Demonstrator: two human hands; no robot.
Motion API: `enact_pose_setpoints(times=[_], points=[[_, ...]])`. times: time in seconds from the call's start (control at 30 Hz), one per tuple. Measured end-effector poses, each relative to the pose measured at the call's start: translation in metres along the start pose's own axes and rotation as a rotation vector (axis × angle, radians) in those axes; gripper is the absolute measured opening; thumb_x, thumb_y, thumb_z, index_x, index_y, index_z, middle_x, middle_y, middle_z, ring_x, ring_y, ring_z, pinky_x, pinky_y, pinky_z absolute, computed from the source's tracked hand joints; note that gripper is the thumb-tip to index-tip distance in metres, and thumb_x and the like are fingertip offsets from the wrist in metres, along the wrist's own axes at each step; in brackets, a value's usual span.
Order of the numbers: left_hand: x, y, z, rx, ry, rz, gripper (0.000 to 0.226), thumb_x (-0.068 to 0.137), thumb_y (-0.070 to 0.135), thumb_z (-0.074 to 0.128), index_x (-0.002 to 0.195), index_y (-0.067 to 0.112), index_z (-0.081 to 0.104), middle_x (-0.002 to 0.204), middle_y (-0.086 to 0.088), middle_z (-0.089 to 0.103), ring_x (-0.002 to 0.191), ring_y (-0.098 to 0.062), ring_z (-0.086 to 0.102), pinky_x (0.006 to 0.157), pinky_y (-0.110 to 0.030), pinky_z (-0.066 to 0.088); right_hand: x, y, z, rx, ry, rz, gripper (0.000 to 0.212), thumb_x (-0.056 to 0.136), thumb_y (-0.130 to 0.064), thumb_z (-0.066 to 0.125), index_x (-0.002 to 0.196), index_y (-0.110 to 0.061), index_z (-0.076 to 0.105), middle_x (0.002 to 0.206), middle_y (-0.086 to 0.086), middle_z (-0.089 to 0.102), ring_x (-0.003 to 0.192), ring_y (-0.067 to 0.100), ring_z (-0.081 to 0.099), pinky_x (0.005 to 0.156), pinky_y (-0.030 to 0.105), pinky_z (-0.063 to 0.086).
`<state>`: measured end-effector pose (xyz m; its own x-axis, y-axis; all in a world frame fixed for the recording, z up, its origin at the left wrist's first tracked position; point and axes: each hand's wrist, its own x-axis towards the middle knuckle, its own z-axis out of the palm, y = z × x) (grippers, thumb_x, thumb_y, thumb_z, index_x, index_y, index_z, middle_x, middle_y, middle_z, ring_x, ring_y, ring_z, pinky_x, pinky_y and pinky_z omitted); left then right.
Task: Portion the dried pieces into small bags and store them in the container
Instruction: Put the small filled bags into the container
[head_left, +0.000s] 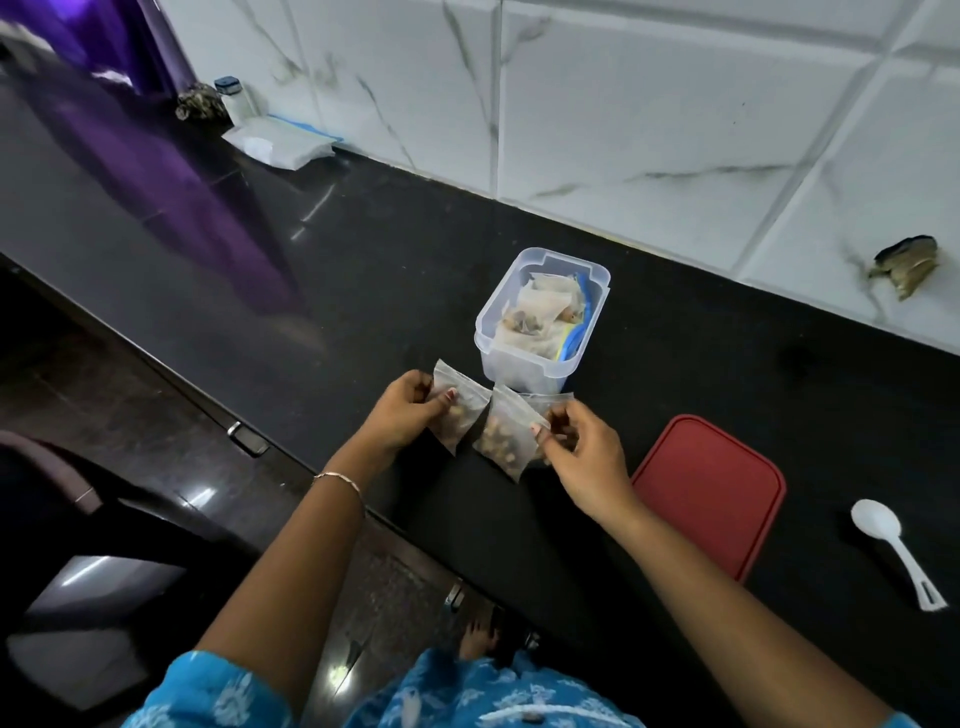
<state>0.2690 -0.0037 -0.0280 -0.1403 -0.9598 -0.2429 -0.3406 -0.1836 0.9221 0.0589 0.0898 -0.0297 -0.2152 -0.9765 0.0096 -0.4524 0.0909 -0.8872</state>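
Note:
A clear plastic container (524, 371) stands open on the black counter, with several filled small bags inside it. Just in front of it, my left hand (405, 415) pinches one small clear bag (462, 415) holding dried pieces. My right hand (582, 452) pinches a second filled bag (506, 439), and the corner of a third bag (553, 399) shows behind its fingers. Both hands hover low over the counter, close to the container's near wall.
A red lid (711, 493) lies right of my right hand, and a white plastic spoon (893, 545) lies farther right. A stack of empty bags (280, 140) and a small jar (234, 98) sit far back left by the tiled wall. The counter edge (291, 457) runs diagonally on my left.

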Motion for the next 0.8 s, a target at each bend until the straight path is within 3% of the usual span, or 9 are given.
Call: enact_pose_setpoints(times=[0.1,0.23,0.3,0.4,0.47,0.53,0.67,0.8], points=[[-0.010,0.011,-0.010,-0.256,-0.011,-0.009,0.009,0.089,0.007,0.065,0.093,0.005,0.058,0.064,0.005,0.070,0.057,-0.002,0.064,0.055,-0.018,0.051,-0.001,-0.009,-0.003,0.135,-0.012,-0.044,0.011,0.093,-0.021,0.061,0.090,-0.030,0.056,0.085,-0.008,0.066,0.078,0.012,0.066,0.071,0.042,0.058],[-0.008,0.041,-0.025,-0.321,0.052,0.088,0.021,0.089,0.007,0.066,0.109,0.005,0.061,0.076,0.002,0.074,0.063,-0.006,0.068,0.056,-0.018,0.053,0.010,-0.037,-0.024,0.191,0.078,-0.148,0.009,0.096,-0.019,0.056,0.094,-0.028,0.054,0.086,0.003,0.065,0.074,0.016,0.064,0.058,0.027,0.056],[-0.004,0.061,-0.027,-0.285,0.064,0.138,0.029,0.088,0.008,0.068,0.115,0.006,0.057,0.080,-0.003,0.072,0.063,-0.009,0.068,0.057,-0.021,0.055,0.024,-0.048,-0.039,0.154,0.168,-0.215,0.004,0.098,-0.022,0.054,0.098,-0.026,0.052,0.087,0.006,0.065,0.077,0.021,0.065,0.061,0.033,0.057],[0.011,0.087,-0.015,-0.189,0.132,0.166,0.032,0.087,0.010,0.070,0.111,0.010,0.049,0.081,-0.002,0.068,0.061,-0.006,0.067,0.053,-0.020,0.052,0.049,-0.059,-0.059,0.117,0.295,-0.264,0.009,0.098,-0.023,0.051,0.100,-0.032,0.048,0.085,-0.007,0.062,0.077,0.016,0.064,0.068,0.042,0.056],[0.022,0.102,-0.002,-0.091,0.183,0.201,0.026,0.088,0.013,0.070,0.099,0.018,0.047,0.085,-0.002,0.064,0.072,-0.014,0.065,0.061,-0.027,0.053,0.065,-0.065,-0.070,0.094,0.369,-0.258,0.007,0.099,-0.020,0.050,0.101,-0.025,0.048,0.085,-0.012,0.059,0.078,0.007,0.061,0.071,0.037,0.054],[0.033,0.114,0.012,0.041,0.217,0.245,0.021,0.089,0.013,0.066,0.091,0.021,0.047,0.088,-0.001,0.060,0.080,-0.018,0.061,0.072,-0.034,0.053,0.082,-0.067,-0.078,0.093,0.408,-0.233,0.004,0.099,-0.020,0.050,0.100,-0.023,0.048,0.086,-0.010,0.060,0.079,0.008,0.062,0.073,0.041,0.055],[0.053,0.132,0.037,0.145,0.229,0.300,0.011,0.093,0.006,0.055,0.101,0.015,0.053,0.085,0.010,0.054,0.080,-0.010,0.053,0.068,-0.017,0.046,0.104,-0.065,-0.085,0.058,0.423,-0.179,0.003,0.100,-0.026,0.048,0.100,-0.024,0.045,0.095,0.002,0.064,0.084,0.020,0.065,0.071,0.051,0.056],[0.071,0.136,0.049,0.298,0.130,0.292,0.020,0.092,0.002,0.055,0.108,0.012,0.057,0.104,0.000,0.061,0.088,-0.012,0.055,0.077,-0.022,0.044,0.112,-0.067,-0.087,0.004,0.447,-0.159,0.013,0.100,-0.024,0.047,0.108,-0.014,0.049,0.097,0.003,0.061,0.087,0.020,0.064,0.075,0.047,0.057]])
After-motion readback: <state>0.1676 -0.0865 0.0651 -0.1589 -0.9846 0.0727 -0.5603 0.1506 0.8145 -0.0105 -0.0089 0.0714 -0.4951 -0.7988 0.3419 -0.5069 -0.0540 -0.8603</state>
